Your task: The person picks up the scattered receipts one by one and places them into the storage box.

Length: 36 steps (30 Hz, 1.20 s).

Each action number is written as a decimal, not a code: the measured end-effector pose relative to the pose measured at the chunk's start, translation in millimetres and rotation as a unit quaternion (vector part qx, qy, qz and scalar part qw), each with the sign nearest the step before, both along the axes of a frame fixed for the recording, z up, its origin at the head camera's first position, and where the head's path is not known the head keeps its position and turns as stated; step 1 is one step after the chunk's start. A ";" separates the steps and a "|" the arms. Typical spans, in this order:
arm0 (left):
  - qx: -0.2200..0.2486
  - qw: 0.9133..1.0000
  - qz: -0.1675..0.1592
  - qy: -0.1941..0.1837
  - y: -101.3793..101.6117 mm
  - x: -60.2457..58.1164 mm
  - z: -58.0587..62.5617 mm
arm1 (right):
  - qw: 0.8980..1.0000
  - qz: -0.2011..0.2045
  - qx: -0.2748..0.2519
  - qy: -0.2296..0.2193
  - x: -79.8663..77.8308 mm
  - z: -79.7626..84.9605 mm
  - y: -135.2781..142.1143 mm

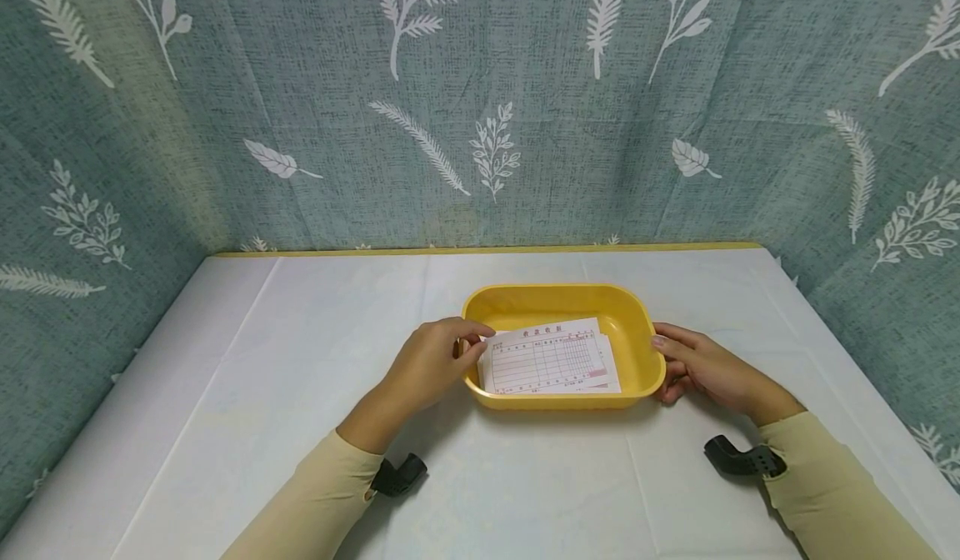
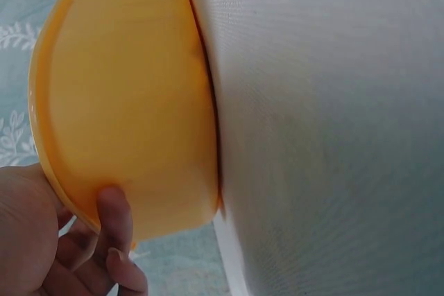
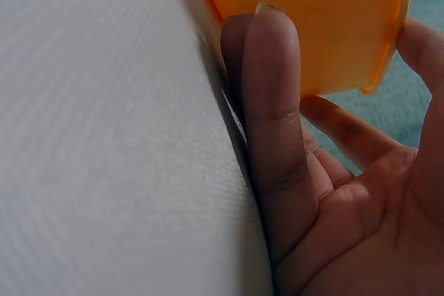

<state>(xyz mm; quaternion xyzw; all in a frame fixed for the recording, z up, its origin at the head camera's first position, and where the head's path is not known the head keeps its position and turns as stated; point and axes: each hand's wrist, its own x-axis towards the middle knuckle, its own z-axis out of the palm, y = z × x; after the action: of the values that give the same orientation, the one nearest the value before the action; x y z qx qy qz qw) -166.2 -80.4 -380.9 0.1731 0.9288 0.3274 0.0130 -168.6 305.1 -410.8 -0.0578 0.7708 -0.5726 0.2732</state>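
Observation:
A yellow plastic basin (image 1: pixel 637 327) with rounded corners is on the white table. Inside it lie white printed receipt slips (image 1: pixel 543 360), overlapping one another toward the left. My left hand (image 1: pixel 431 360) grips the basin's left end, with fingers at the rim close to the slips; in the left wrist view, fingertips (image 2: pixel 114 216) touch the outer wall. At the opposite end, my right hand (image 1: pixel 705 368) holds the basin with its thumb at the rim. The right wrist view shows fingers (image 3: pixel 274 102) against the outer wall, low beside the table.
A white cloth (image 1: pixel 247 427) covers the table. Blue-green leaf-patterned fabric (image 1: pixel 480 127) rises behind it and at both sides. A yellowish strip (image 1: pixel 337 252) runs along the table's back edge. Dark wrist-worn devices (image 1: pixel 401 475) sit at both sleeve cuffs.

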 end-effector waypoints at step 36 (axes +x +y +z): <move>-0.015 0.996 0.034 0.080 1.2 2.3 -0.5 | 1.000 0.001 0.001 -0.004 -1.5 -2.9 0.6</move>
<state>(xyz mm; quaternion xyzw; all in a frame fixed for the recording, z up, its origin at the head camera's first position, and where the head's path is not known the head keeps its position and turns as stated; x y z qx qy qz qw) -163.9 -79.2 -381.4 0.1672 0.9370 0.2987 -0.0701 -170.1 305.7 -413.7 -0.0559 0.7704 -0.5715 0.2770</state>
